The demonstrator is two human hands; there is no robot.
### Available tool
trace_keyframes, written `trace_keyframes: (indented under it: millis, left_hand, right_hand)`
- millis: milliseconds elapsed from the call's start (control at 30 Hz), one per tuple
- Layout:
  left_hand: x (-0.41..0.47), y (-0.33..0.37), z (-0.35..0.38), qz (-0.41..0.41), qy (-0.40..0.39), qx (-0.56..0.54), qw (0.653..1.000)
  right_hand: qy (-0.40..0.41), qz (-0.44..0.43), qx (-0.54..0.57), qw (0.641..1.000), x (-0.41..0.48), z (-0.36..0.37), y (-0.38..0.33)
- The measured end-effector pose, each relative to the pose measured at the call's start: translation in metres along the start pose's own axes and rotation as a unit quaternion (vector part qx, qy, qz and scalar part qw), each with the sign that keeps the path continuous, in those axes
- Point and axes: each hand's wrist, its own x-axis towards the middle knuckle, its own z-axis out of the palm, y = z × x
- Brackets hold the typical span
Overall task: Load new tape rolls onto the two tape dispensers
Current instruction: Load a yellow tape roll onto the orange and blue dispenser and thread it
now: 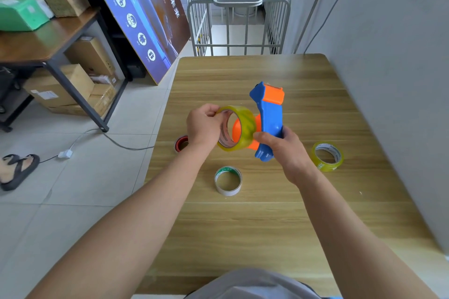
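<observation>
Left hand (204, 126), fingers curled, pinches the upper rim of a glossy, translucent yellow tape roll (237, 128) and holds it upright above the table, its open core facing the orange hub (237, 132) of a tape dispenser (269, 119). Right hand (279, 145) is wrapped around the lower handle of this dispenser, a smooth blue plastic body with an orange cap at its upper end; the thumb touches the roll's lower right edge. Whether the roll is already seated on the hub cannot be told, since the roll covers most of it. Lying flat on the wood-grain table (243, 226): a second yellow translucent roll (328, 156) to the right, a thin white ring with green print on its inner face (228, 180) nearer the person, and a red-and-white round object (181, 143) by the left edge, partly hidden behind the left wrist and hard to identify. Beyond the table stands a white metal rail cart (238, 22); a blue printed board (143, 14) leans at left. On the tiled floor, a sandalled foot (17, 170) is cut off by the left border.
</observation>
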Motion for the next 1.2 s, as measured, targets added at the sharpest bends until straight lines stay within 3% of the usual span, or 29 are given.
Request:
trace_keyframes:
  millis: [133, 467, 567, 700, 833, 967, 1200]
  left_hand:
    - [0.000, 0.002, 0.001, 0.055, -0.007, 0.073, 0.996]
    - [0.000, -0.002, 0.002, 0.030, 0.005, 0.129, 0.991]
    - [-0.002, 0.001, 0.003, -0.051, -0.066, 0.036, 0.996]
    - [-0.006, 0.007, -0.001, -0.179, -0.127, -0.142, 0.965]
    - [-0.008, 0.014, 0.000, -0.206, -0.191, -0.146, 0.949]
    - [-0.011, 0.021, 0.001, -0.258, -0.166, -0.197, 0.931]
    - [-0.014, 0.013, 0.006, -0.234, -0.166, -0.129, 0.949]
  right_hand:
    - [-0.008, -0.001, -0.002, 1.000, -0.002, 0.002, 0.003]
    - [-0.019, -0.023, -0.013, 0.999, -0.007, 0.009, 0.003]
    - [-0.019, -0.026, -0.012, 0.999, -0.007, 0.012, 0.002]
    - [-0.006, -0.025, -0.012, 1.000, -0.006, 0.013, 0.003]
    - [0.018, -0.020, -0.009, 1.000, -0.004, 0.015, 0.003]
    - [0.028, -0.019, -0.008, 0.999, -0.004, 0.015, 0.005]
    - [0.030, -0.011, 0.009, 0.999, -0.003, 0.014, 0.004]
